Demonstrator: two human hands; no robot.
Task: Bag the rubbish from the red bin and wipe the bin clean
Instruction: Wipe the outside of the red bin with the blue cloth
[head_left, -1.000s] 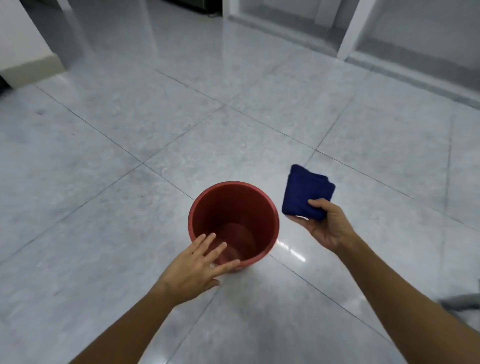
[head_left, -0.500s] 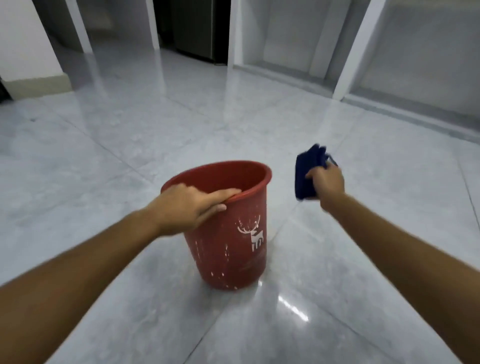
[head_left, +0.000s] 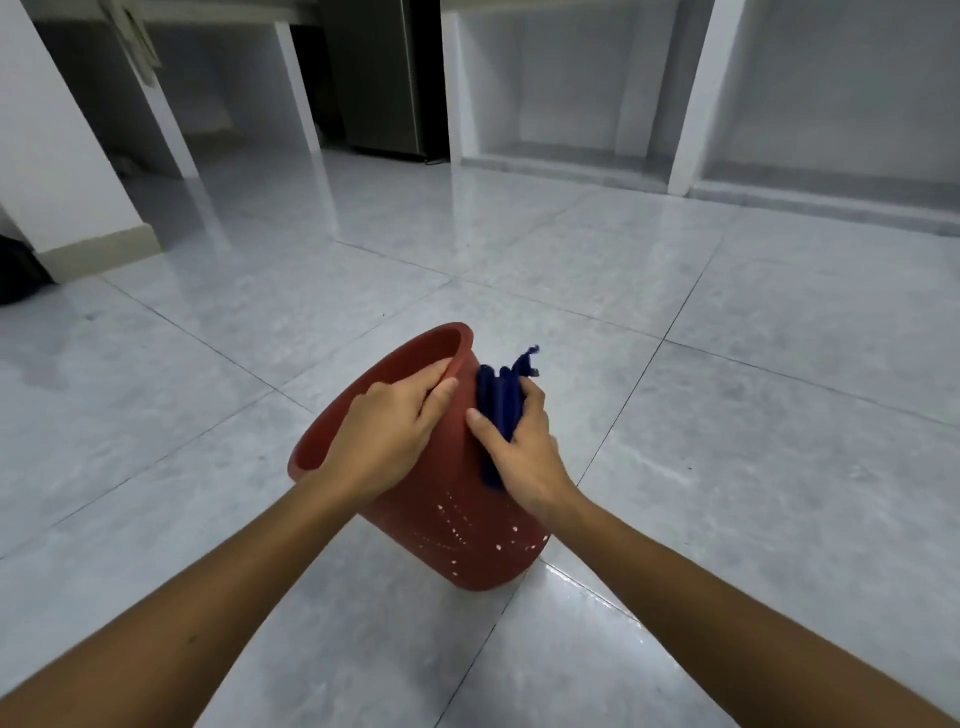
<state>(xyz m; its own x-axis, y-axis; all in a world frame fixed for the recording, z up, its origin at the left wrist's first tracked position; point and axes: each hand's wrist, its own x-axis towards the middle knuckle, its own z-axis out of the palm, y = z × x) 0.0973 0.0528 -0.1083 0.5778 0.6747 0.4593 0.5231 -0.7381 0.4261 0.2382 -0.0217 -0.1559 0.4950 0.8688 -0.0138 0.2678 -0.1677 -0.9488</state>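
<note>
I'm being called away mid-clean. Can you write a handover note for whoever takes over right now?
Left hand: grips the rim of the red bin, tipping it so only its lower edge sits on the floor.
Right hand: holds the folded blue cloth against the bin's outer wall, just below the rim.
Done: no rubbish or bag is in view; the inside is mostly hidden.
Left: wipe off the white specks on the lower wall, then check the inside.
</note>
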